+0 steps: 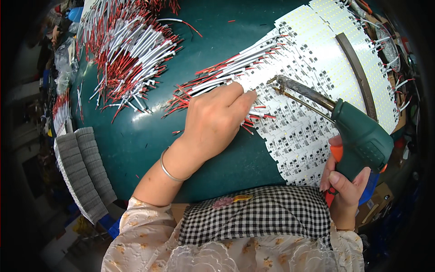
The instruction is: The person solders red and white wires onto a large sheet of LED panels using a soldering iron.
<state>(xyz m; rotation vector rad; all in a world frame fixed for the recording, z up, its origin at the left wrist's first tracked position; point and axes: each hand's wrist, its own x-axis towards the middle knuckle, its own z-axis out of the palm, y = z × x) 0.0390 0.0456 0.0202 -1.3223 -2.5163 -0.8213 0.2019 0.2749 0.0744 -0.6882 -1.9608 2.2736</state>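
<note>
My right hand point(348, 183) grips a green soldering gun point(362, 140) with an orange trigger. Its metal tip point(277, 84) hovers over or touches a sheet of white circuit boards point(294, 145) covered in small black parts; I cannot tell which. My left hand point(217, 115) is closed in a pinch at the left part of these boards, and what lies between its fingertips is hidden. Around that hand, red and white wires point(244, 59) lie in a row with their ends on the boards. Some red wire ends stick out below its fingers.
A big heap of red and white wires point(136, 59) covers the back left of the green table point(217, 170). A dark curved bar point(358, 75) lies across the boards at the right. Stacked grey strips point(84, 167) stand at the left edge. A checkered cloth point(258, 213) covers my lap.
</note>
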